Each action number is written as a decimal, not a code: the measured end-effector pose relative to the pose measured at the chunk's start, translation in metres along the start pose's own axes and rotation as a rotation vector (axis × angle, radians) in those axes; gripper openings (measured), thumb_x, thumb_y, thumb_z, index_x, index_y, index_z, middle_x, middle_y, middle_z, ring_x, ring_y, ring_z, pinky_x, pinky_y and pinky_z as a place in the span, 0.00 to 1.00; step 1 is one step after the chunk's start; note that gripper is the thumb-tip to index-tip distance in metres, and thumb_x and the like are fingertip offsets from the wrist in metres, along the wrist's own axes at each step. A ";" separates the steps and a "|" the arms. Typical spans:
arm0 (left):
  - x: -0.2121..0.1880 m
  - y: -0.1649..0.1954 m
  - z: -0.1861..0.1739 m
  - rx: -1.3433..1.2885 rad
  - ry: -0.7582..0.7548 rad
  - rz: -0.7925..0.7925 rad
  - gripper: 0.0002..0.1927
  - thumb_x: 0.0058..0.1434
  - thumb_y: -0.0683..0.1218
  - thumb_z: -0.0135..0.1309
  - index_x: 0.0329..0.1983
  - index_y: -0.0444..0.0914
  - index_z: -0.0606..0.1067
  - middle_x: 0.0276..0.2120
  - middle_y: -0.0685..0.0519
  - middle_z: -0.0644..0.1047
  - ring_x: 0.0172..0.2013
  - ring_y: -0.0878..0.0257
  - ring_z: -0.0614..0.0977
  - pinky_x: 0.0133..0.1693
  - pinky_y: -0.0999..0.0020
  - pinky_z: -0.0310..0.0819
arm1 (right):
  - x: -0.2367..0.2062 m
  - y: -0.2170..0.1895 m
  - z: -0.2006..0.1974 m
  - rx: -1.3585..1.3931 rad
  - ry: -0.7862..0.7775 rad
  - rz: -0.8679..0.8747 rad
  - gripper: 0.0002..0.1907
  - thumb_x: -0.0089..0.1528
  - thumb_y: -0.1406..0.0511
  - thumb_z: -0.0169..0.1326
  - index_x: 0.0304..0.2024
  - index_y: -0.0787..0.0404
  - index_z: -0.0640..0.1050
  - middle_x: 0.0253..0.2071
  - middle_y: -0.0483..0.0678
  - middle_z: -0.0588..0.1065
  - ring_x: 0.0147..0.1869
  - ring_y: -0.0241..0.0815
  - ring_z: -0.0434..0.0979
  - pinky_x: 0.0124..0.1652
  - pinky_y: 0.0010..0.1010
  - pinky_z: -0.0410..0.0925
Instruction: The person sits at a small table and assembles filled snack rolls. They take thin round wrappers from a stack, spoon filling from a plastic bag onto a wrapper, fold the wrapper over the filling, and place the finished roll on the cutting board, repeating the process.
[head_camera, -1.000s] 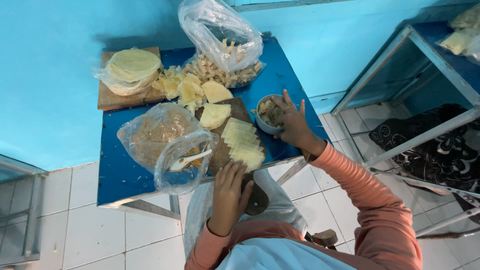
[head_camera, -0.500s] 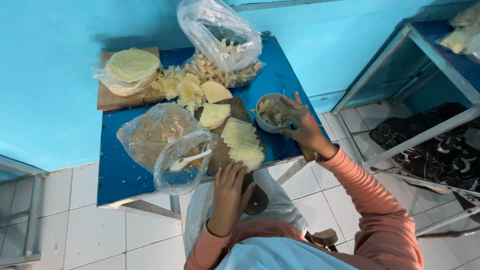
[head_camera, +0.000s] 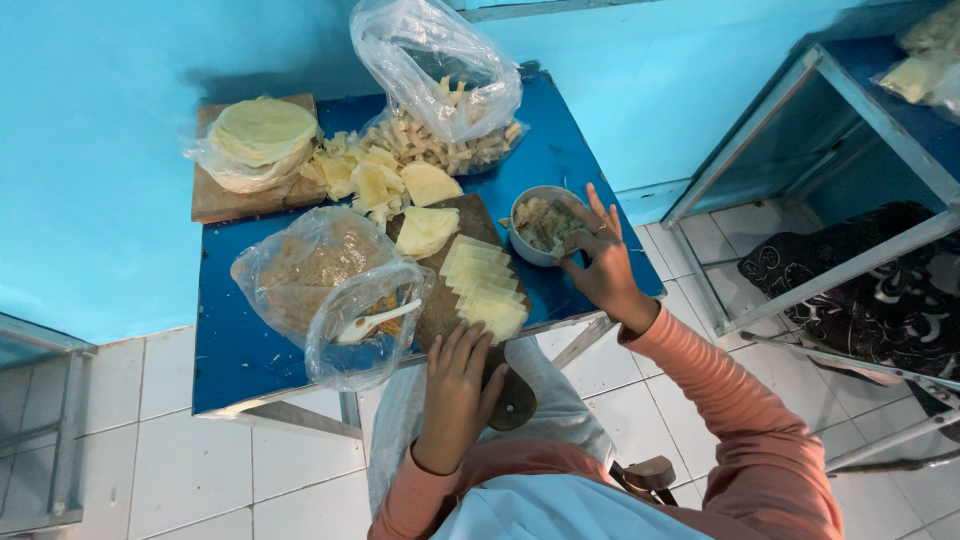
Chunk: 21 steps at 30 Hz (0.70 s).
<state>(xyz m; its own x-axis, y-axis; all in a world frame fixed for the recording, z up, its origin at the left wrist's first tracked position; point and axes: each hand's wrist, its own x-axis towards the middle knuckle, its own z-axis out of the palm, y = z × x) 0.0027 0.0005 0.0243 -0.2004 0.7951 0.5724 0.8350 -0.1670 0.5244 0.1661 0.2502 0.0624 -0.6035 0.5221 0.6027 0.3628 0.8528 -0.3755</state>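
Resting flat and open on the dark board (head_camera: 440, 300), left hand (head_camera: 458, 385), right hand (head_camera: 600, 265) fingers loosely cupping the bowl (head_camera: 530, 245).

Right hand (head_camera: 600, 270) — lower beside bowl (head_camera: 540, 225)

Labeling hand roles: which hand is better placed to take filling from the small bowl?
Right. The right hand already has fingertips at the small bowl of filling. The left hand rests on the wooden board near the dough squares.
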 end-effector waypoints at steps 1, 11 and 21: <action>0.000 0.000 0.001 0.001 0.001 0.000 0.22 0.62 0.45 0.58 0.58 0.32 0.74 0.61 0.42 0.74 0.66 0.45 0.70 0.65 0.41 0.56 | 0.000 0.000 0.001 -0.003 -0.005 0.009 0.13 0.47 0.74 0.70 0.28 0.60 0.79 0.74 0.48 0.66 0.85 0.58 0.47 0.75 0.65 0.44; 0.000 0.000 -0.001 0.003 -0.013 -0.006 0.22 0.62 0.45 0.58 0.58 0.31 0.74 0.61 0.42 0.73 0.66 0.45 0.70 0.65 0.41 0.56 | -0.002 0.004 -0.025 0.399 -0.141 0.123 0.26 0.49 0.75 0.69 0.48 0.64 0.75 0.75 0.54 0.62 0.84 0.60 0.41 0.75 0.53 0.45; 0.006 -0.006 -0.008 -0.064 0.026 0.054 0.27 0.63 0.45 0.58 0.63 0.29 0.71 0.61 0.41 0.73 0.62 0.44 0.72 0.62 0.49 0.62 | -0.045 -0.060 0.015 0.595 -0.382 -0.054 0.23 0.61 0.78 0.52 0.58 0.58 0.76 0.75 0.55 0.62 0.83 0.60 0.52 0.69 0.43 0.62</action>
<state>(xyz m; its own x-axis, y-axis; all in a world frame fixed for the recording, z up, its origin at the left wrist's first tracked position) -0.0075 0.0016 0.0296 -0.1694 0.7687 0.6168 0.8108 -0.2471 0.5307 0.1607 0.1756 0.0475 -0.8562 0.3470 0.3827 -0.0585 0.6710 -0.7391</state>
